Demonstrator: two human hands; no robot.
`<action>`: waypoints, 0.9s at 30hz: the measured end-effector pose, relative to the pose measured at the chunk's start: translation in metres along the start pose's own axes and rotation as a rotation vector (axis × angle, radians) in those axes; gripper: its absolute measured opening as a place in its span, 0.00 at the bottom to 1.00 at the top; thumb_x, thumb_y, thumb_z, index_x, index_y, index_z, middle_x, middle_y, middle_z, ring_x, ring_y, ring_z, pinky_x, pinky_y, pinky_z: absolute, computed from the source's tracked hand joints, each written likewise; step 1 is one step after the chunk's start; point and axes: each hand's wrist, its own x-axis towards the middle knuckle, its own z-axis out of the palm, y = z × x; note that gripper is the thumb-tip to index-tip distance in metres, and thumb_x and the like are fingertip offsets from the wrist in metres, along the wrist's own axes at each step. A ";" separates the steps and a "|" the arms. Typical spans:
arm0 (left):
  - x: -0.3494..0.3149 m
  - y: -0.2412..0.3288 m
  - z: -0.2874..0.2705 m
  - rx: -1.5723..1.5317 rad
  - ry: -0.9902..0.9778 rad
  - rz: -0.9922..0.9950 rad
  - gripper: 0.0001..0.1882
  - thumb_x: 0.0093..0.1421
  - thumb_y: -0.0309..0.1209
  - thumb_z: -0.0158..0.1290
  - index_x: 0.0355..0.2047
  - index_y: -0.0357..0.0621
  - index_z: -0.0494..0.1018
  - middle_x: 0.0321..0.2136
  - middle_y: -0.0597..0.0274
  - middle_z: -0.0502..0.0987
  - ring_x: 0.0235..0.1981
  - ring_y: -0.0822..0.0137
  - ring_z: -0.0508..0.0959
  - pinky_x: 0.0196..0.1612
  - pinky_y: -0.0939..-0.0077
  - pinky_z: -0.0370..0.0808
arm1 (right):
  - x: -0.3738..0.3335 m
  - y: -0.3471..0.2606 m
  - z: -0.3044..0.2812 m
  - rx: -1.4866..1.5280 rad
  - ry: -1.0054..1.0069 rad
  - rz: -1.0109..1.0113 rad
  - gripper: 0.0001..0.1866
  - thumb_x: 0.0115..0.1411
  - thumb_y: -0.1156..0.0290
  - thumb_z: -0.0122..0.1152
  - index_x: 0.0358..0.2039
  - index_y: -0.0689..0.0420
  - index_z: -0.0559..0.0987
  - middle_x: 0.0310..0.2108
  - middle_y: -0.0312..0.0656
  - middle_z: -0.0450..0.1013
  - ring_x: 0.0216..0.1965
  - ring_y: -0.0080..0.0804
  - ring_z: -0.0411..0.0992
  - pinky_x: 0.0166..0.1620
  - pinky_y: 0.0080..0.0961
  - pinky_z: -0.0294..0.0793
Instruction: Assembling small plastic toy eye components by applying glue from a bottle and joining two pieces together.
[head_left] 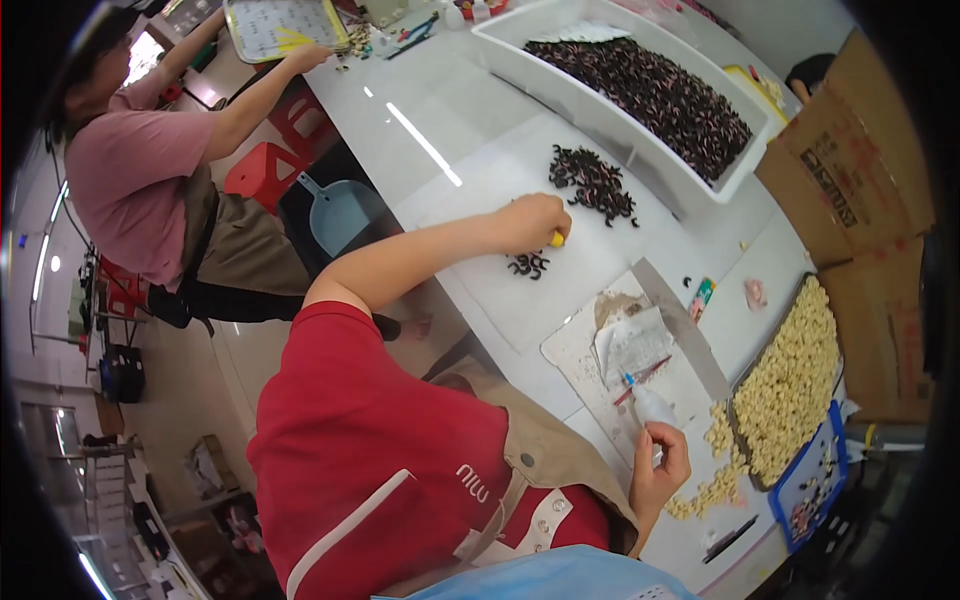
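while one arm reaches out over the white table (455, 150), the left hand (532, 224) has its fingers curled around a small yellow thing (558, 239). most of it is hidden, so no one can tell what it is. the hand sits between two heaps of little dark curved bits: a big heap (594, 184) and a small heap (528, 265) just beside the fingers. if that hand slid sideways, it could push the heaps into one.

the right hand (660, 468) seems to pinch the near end of a white bottle (654, 405) with thumb and finger. the bottle has a blue tip and leans over a pale board (575, 352), near a wrinkled gray sheet (638, 345). a hard squeeze might make it drip, if there is something runny inside. a loose pinch might let it fall.

near the right hand, loose pale bits (712, 494) lie outside their full tray (740, 425). a bump from the right arm could knock them about. the big white tub (610, 135) is very full too, so a knock could spill some of its dark bits.
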 end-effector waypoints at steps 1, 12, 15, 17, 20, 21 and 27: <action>-0.005 0.004 0.000 0.008 0.018 -0.004 0.05 0.43 0.22 0.51 0.23 0.43 0.76 0.25 0.53 0.74 0.30 0.55 0.74 0.33 0.67 0.71 | 0.000 0.001 0.000 -0.001 0.010 0.009 0.03 0.50 0.81 0.55 0.28 0.64 0.73 0.27 0.38 0.69 0.27 0.22 0.65 0.33 0.16 0.65; -0.005 0.008 0.024 -0.011 0.253 0.153 0.09 0.44 0.21 0.49 0.28 0.41 0.72 0.29 0.55 0.72 0.34 0.55 0.71 0.37 0.67 0.69 | 0.009 -0.002 -0.002 -0.077 0.047 0.002 0.04 0.47 0.82 0.57 0.26 0.62 0.73 0.25 0.42 0.72 0.27 0.31 0.69 0.34 0.23 0.69; -0.010 0.023 0.023 -0.029 0.352 0.252 0.09 0.45 0.21 0.49 0.30 0.40 0.73 0.28 0.55 0.73 0.34 0.56 0.72 0.37 0.67 0.69 | 0.015 -0.007 -0.007 -0.091 0.064 -0.029 0.04 0.46 0.82 0.58 0.26 0.62 0.74 0.25 0.42 0.71 0.26 0.30 0.69 0.32 0.21 0.69; -0.010 0.020 0.028 -0.089 0.350 0.287 0.09 0.46 0.21 0.49 0.30 0.39 0.73 0.28 0.55 0.73 0.34 0.56 0.72 0.37 0.66 0.70 | 0.025 -0.011 -0.001 -0.136 0.060 0.009 0.04 0.46 0.82 0.58 0.25 0.62 0.74 0.25 0.41 0.72 0.25 0.29 0.69 0.32 0.20 0.69; -0.006 0.036 0.027 -0.140 0.269 0.238 0.10 0.45 0.21 0.49 0.31 0.39 0.73 0.28 0.55 0.71 0.33 0.56 0.72 0.37 0.67 0.70 | 0.020 -0.011 -0.005 -0.126 0.077 0.006 0.04 0.46 0.82 0.58 0.25 0.62 0.74 0.25 0.40 0.72 0.25 0.26 0.69 0.31 0.19 0.68; -0.005 0.040 0.024 -0.181 0.214 0.199 0.11 0.45 0.20 0.50 0.31 0.39 0.73 0.28 0.55 0.71 0.33 0.57 0.72 0.37 0.68 0.70 | 0.018 -0.010 -0.005 -0.108 0.077 0.002 0.04 0.46 0.82 0.58 0.25 0.62 0.74 0.25 0.40 0.72 0.25 0.25 0.69 0.31 0.19 0.68; -0.004 0.041 0.021 -0.247 0.135 0.182 0.14 0.44 0.18 0.49 0.35 0.39 0.73 0.29 0.54 0.71 0.32 0.57 0.72 0.36 0.69 0.70 | 0.016 -0.007 -0.004 -0.105 0.086 0.015 0.04 0.47 0.81 0.59 0.25 0.62 0.74 0.25 0.40 0.72 0.25 0.25 0.69 0.31 0.18 0.68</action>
